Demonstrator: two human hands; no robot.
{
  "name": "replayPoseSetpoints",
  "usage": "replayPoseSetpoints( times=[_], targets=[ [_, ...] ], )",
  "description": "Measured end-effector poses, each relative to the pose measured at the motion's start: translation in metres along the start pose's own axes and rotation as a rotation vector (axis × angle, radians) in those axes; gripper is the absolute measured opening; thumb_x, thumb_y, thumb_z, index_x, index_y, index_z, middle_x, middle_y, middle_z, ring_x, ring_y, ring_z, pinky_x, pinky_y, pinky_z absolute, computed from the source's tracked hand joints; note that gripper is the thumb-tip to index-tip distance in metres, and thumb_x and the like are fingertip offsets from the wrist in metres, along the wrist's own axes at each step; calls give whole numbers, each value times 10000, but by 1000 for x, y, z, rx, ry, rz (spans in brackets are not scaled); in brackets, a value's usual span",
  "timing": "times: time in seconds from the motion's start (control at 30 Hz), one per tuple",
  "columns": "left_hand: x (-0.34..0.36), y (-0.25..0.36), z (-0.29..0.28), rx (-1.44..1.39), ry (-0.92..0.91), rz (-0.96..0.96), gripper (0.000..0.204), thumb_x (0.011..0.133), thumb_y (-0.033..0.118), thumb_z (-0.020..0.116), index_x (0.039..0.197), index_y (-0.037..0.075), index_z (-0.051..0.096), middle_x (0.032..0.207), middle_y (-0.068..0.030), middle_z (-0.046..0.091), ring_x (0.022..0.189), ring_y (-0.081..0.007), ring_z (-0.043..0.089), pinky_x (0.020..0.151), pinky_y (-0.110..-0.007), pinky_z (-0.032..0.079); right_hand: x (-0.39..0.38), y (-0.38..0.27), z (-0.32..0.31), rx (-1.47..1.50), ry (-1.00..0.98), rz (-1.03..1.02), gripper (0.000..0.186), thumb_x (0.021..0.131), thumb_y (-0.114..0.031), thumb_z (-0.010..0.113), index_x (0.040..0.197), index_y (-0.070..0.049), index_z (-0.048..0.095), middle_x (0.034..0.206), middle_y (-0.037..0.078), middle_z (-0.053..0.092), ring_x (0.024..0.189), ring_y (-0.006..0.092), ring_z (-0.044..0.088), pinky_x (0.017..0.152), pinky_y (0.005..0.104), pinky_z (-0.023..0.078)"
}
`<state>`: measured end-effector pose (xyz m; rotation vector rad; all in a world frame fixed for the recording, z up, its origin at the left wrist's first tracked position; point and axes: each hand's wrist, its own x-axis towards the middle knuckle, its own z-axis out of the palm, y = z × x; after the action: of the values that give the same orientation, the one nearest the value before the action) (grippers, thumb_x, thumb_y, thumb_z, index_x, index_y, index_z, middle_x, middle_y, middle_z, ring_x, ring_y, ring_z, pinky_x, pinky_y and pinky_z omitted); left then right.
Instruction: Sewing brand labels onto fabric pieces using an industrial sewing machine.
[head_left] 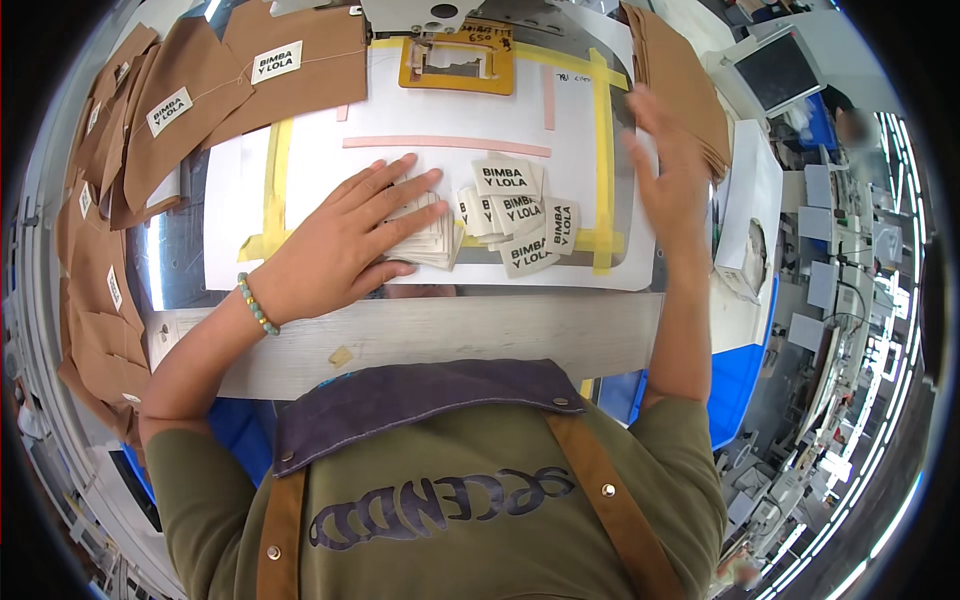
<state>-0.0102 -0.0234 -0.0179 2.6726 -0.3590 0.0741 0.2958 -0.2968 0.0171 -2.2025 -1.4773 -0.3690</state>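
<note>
My left hand (350, 228) lies flat with fingers spread over a neat stack of white fabric labels (436, 240), partly covering it. Right of that stack, several loose white labels (506, 178) with dark lettering overlap in a pile. My right hand (662, 170) is raised at the right, thumb and fingers apart, slightly blurred, with nothing visible in it. Close by it stands a stack of brown fabric pieces (680, 85). Under the labels is a white sheet (390, 170) marked with yellow tape (601, 150) and pink strips (445, 146).
A yellow-framed template (410, 75) sits below a machine head (425, 14) at the far edge. Brown pieces with labels attached (310, 95) overlap along the left. At the right are a monitor (775, 72), an opened white box (742, 250) and a blue bin (740, 385).
</note>
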Motion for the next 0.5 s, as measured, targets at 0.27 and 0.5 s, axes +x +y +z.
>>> replayPoseSetpoints(
  times=[0.27, 0.5],
  targets=[
    [3, -6, -17, 109, 144, -51, 699, 1044, 426, 642, 1637, 91, 487, 1757, -146, 388, 1635, -415, 304, 1313, -543, 292, 14, 95, -3, -389, -36, 103, 196, 1000, -195, 729, 1140, -86, 813, 1154, 118, 802, 1039, 382, 745, 907, 446, 590],
    [0, -104, -25, 325, 217, -317, 586, 1133, 380, 507, 1659, 123, 471, 1758, -86, 404, 1638, -375, 308, 1334, -533, 243, 37, 117, -1, -75, 144, 502, 186, 1014, -165, 699, 1143, -74, 798, 1175, 79, 815, 1024, 332, 766, 891, 426, 590]
  ],
)
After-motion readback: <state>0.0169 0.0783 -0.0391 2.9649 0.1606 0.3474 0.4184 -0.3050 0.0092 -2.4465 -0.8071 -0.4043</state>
